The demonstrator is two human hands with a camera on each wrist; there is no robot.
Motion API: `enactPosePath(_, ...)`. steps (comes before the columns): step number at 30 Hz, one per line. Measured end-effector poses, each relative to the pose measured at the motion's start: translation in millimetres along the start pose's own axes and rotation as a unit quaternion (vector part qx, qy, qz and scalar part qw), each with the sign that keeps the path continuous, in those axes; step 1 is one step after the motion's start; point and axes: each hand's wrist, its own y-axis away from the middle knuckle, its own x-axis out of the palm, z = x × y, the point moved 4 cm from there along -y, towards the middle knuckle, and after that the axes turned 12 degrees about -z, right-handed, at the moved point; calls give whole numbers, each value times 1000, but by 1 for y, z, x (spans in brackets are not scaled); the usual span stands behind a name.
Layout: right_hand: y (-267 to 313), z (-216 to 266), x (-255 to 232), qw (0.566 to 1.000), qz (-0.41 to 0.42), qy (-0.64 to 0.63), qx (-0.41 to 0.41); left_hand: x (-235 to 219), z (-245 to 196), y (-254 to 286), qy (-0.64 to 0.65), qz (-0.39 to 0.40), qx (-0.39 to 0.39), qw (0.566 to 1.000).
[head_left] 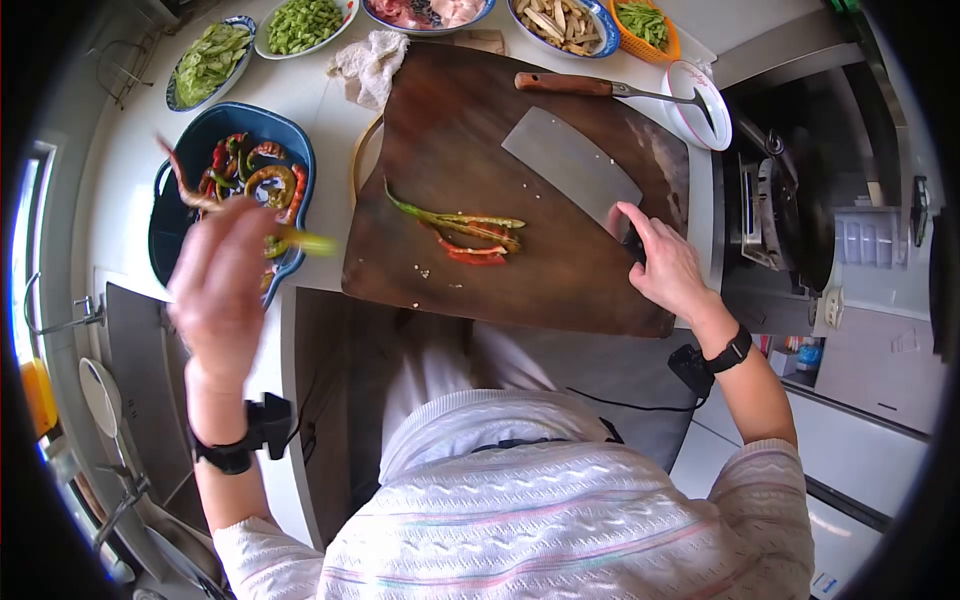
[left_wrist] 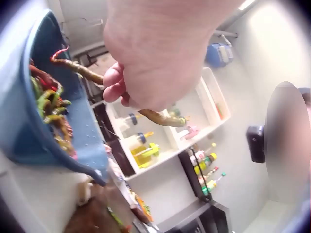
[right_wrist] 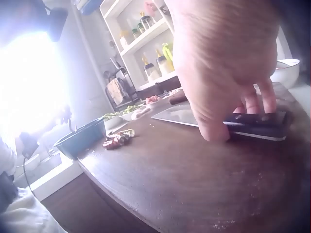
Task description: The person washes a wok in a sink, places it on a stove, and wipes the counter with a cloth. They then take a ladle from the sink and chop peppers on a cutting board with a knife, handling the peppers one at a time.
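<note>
My left hand (head_left: 218, 285), blurred in the head view, is raised over the near side of a blue basin (head_left: 306, 150). It holds a long yellow-green chili pepper (left_wrist: 163, 119) whose two ends stick out past the curled fingers. Red and green chili peppers (head_left: 268, 187) lie in the basin. On the brown cutting board (head_left: 440, 130), my right hand (head_left: 668, 262) grips the dark handle (right_wrist: 260, 127) of a cleaver. The wide blade (head_left: 570, 160) lies flat on the board, pointing away to the left. Left of it are split chili peppers (head_left: 470, 228), green and red.
Plates of sliced green vegetable (head_left: 212, 65), chopped green pieces (head_left: 300, 25), meat (head_left: 420, 12) and pale strips (head_left: 560, 25) line the back. A wooden-handled spatula (head_left: 565, 84) reaches over a white bowl (head_left: 690, 130). Beside the board lies a cloth (head_left: 370, 65); a wok (head_left: 800, 215) stands right.
</note>
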Motion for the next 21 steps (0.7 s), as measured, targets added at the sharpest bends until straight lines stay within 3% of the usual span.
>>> enactPosePath(2,0,-2,2,997,-51,-44,-49,27,-37,3,24,75,42,996)
enactPosePath(3,-1,-2,-2,997,-28,-75,16,48,-51,16,41,116,45,991)
enactPosePath(5,-3,-23,2,984,-103,-142,-33,87,-71,43,69,131,46,988)
enactPosePath(7,-2,-28,-14,965,-70,-249,50,109,-81,63,76,101,21,992)
enactPosePath(9,2,-21,-28,959,-72,-272,33,117,-87,70,72,90,-3,993)
enactPosePath(11,11,-11,-31,912,-12,-396,111,117,-92,72,62,60,-49,995)
enactPosePath(13,17,2,-37,874,41,-476,87,110,-95,72,64,27,-85,994)
enactPosePath(15,21,10,-38,871,83,-481,64,102,-94,76,51,-35,-132,989)
enactPosePath(21,19,39,-53,908,131,-396,-39,106,-80,76,-13,-78,-152,985)
